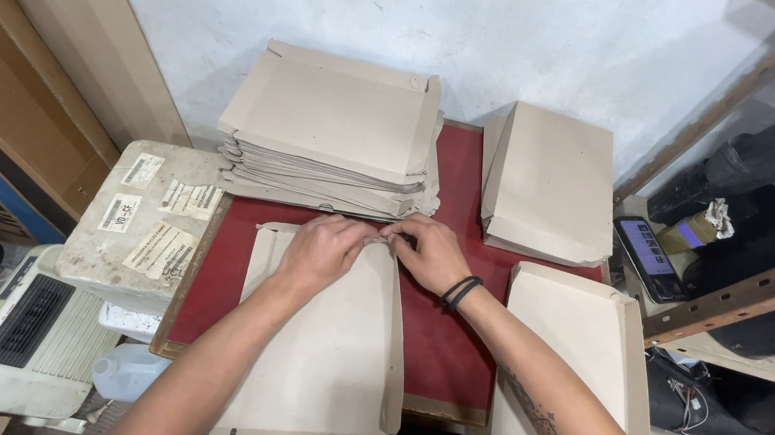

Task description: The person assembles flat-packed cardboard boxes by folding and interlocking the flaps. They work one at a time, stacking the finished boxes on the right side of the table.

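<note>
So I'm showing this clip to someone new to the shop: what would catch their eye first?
Probably the two hands, left hand and right hand, meeting at the far edge of a flat cardboard blank on the red tabletop. Next, the tall stack of blanks against the white wall behind them, and a folded tray to the right.

A flat cardboard sheet [327,361] lies in the middle of the frame on a mat [435,345]. The left hand [322,249] and right hand [433,252] sit side by side on its top edge. Above them is a tall pile of sheets [334,129]. A folded box [549,185] lies at upper right, and another box [575,360] is at lower right.
</note>
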